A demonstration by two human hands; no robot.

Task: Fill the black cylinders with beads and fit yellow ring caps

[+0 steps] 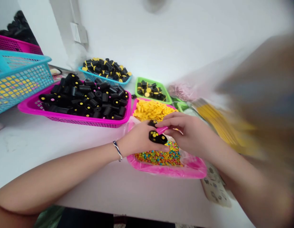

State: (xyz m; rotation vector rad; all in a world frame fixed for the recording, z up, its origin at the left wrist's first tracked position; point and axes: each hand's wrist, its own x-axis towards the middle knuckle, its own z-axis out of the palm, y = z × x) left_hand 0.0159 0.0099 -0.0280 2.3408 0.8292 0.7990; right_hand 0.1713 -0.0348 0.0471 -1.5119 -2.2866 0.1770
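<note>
My left hand (141,137) is closed around a black plastic piece (157,137) with yellow dots on its end. Between the fingertips of my right hand (185,126) is a small pink cone-shaped piece (162,129), touching or very near the black piece. Both hands are above a pink tray (166,169) lined with clear plastic, which holds many small multicoloured candy-like beads (158,157). Just behind the hands, yellow flat pieces (154,109) fill another pink basket. My fingers hide part of the black piece.
On the left stands a magenta basket (90,120) heaped with black cylinders, beside a blue basket (21,82). Further back are a blue basket (106,79) and a green basket (154,85) of black and yellow parts. Yellow packs (213,123) lie on the right.
</note>
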